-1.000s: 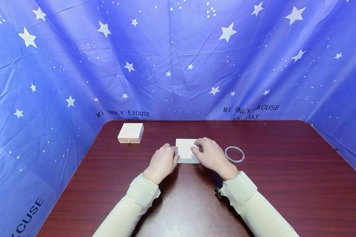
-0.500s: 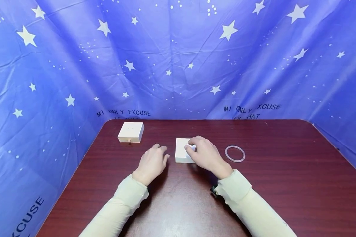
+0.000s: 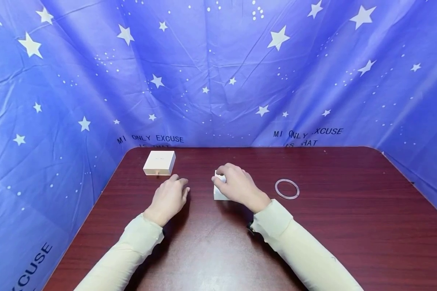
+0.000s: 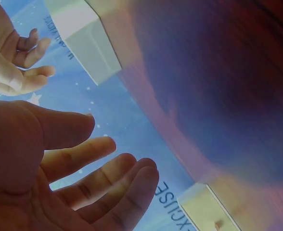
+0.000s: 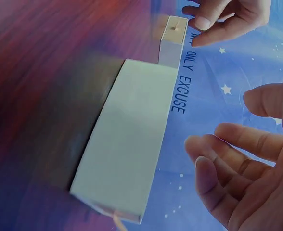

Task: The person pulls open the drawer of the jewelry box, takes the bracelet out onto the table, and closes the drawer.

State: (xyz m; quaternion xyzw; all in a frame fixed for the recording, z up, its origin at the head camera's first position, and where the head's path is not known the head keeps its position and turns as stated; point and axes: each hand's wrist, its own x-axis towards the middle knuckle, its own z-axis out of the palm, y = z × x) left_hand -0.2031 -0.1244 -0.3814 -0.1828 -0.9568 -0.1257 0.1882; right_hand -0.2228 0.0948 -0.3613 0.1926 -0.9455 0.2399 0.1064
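In the head view a white lidded-looking box [image 3: 220, 195] sits mid-table, partly hidden under my right hand [image 3: 238, 184]. The right wrist view shows that hand's fingers loosely bent above the same box [image 5: 127, 134], with a gap between them and nothing held. A ribbon tab pokes from the box's end. My left hand [image 3: 168, 199] hovers over the table with relaxed fingers, holding nothing. Just beyond its fingertips stands a second white box [image 3: 160, 161] with a small tab on its pinkish front, seen also in the left wrist view as a pale box [image 4: 206, 209].
A pale purple bangle [image 3: 276, 188] lies flat to the right of the middle box. The dark red wooden table [image 3: 349, 202] has rounded far corners. Behind and beside it hangs a blue curtain [image 3: 211, 60] with white stars and lettering.
My left hand has let go of the middle box and moved left toward the second box. My right hand has shifted left over the middle box, covering more of it.
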